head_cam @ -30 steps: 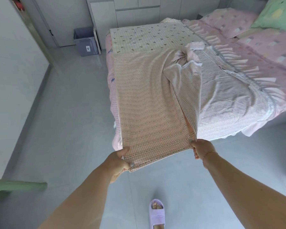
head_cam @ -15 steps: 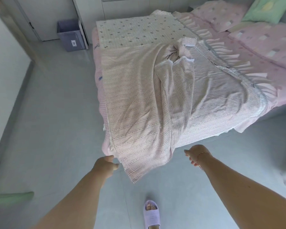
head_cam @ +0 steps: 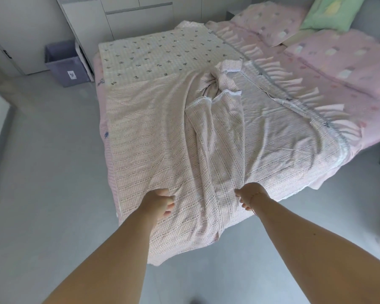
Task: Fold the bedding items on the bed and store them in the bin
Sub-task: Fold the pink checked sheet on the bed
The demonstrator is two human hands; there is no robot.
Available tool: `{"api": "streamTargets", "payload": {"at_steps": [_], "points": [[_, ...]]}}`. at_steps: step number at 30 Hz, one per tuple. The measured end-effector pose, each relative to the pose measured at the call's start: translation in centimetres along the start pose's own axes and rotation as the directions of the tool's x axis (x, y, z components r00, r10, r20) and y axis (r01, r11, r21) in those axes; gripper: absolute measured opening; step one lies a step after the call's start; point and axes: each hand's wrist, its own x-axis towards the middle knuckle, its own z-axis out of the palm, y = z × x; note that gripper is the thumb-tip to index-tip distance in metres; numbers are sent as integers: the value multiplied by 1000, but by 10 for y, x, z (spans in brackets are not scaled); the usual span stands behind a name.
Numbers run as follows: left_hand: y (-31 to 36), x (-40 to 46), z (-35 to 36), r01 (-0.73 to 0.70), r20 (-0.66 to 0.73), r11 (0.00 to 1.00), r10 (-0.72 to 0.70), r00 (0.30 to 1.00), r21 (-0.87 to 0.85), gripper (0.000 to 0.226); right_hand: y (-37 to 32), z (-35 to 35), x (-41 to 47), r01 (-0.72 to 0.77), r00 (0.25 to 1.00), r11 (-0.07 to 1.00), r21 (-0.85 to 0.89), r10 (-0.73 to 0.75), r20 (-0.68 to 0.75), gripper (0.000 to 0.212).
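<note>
I am mid-fold on the checked sheet, spread beyond both hands. My left hand and right hand rest on it, fingers loosely curled, gripping nothing I can see. Next, I'd pinch the hanging corners.

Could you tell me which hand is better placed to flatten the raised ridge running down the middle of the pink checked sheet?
Probably the right hand: it hovers right beside the ridge, while the left hand is over flatter cloth, farther away.
</note>
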Motion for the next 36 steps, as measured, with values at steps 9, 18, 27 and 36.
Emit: {"api": "streamTargets", "payload": {"at_steps": [9,18,27,36], "points": [[57,49,38,12,30,1000,-12,999,17,17,-35,-10,38,-8,997,994,107,0,77,26],[107,115,80,70,102,997,-66,993,-38,15,-37,-55,113,-122,992,979,163,114,54,30],[153,234,122,78,-82,995,-73,994,54,19,-65,-88,262,-202,979,947,251,206,12,35],[142,298,137,128,-160,984,-108,981,124,42,-65,-92,344,-246,968,920,304,246,38,47]]}}
